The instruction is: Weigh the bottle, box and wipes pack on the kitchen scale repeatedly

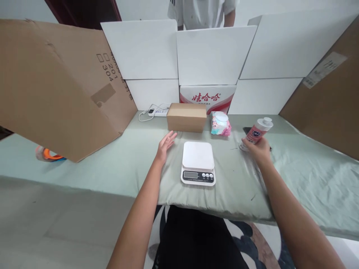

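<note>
A white digital kitchen scale [198,162] lies on the pale green cloth in front of me, its plate bare. My right hand [258,149] grips a pink-and-white bottle with a white cap [257,132], tilted, to the right of the scale. My left hand [165,145] hovers flat with fingers spread just left of the scale, holding nothing, near a small brown cardboard box [186,117]. A pack of wet wipes [221,124] lies between the box and the bottle.
White panels [213,56] and large brown cardboard sheets [56,86] wall in the table. A red-and-white carton [208,96] stands behind the box. A white power strip with cable [157,111] lies back left. A person in a white shirt [202,13] stands behind the panels.
</note>
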Demonstrator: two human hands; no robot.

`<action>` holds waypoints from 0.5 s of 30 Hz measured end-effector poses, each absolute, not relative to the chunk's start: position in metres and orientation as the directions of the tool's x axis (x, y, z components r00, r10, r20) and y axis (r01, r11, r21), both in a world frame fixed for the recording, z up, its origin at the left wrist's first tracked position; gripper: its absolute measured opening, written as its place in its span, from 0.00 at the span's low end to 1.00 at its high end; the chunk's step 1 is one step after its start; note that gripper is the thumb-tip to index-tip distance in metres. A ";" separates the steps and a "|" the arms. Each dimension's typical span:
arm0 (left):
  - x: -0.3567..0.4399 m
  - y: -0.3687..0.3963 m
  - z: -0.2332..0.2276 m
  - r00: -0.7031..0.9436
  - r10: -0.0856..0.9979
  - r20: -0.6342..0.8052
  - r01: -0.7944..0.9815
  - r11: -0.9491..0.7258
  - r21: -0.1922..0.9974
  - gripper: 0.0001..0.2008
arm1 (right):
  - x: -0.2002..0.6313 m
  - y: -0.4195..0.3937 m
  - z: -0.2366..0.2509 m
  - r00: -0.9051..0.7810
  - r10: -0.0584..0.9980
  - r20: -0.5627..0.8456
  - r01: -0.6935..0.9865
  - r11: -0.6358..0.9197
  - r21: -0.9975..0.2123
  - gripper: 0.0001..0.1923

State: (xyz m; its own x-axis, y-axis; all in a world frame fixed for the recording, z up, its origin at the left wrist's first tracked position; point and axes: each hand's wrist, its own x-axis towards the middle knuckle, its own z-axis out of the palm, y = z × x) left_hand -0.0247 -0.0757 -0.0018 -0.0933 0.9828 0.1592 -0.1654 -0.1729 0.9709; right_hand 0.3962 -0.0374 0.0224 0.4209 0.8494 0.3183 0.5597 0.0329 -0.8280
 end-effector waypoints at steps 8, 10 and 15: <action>-0.023 -0.075 -0.004 -0.085 0.983 0.165 -0.134 -0.175 0.975 0.44 | 0.298 -0.072 0.065 0.160 0.892 0.423 0.275 0.372 -0.887 0.22; -0.023 -0.075 -0.005 -0.090 0.982 0.168 -0.130 -0.179 0.975 0.44 | 0.267 -0.078 0.071 0.001 0.918 0.397 0.251 0.384 -0.889 0.22; -0.024 -0.075 -0.004 -0.094 0.981 0.169 -0.125 -0.180 0.976 0.42 | 0.224 -0.085 0.057 -0.221 0.914 0.340 0.408 0.403 -0.819 0.21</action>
State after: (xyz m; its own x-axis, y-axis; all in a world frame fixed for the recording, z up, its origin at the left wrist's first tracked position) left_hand -0.0237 -0.0745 -0.0043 -0.0938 0.9811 0.1693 -0.1253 -0.1803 0.9756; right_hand 0.2240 -0.0848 0.0573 -0.2213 0.9141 0.3398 0.4078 0.4033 -0.8192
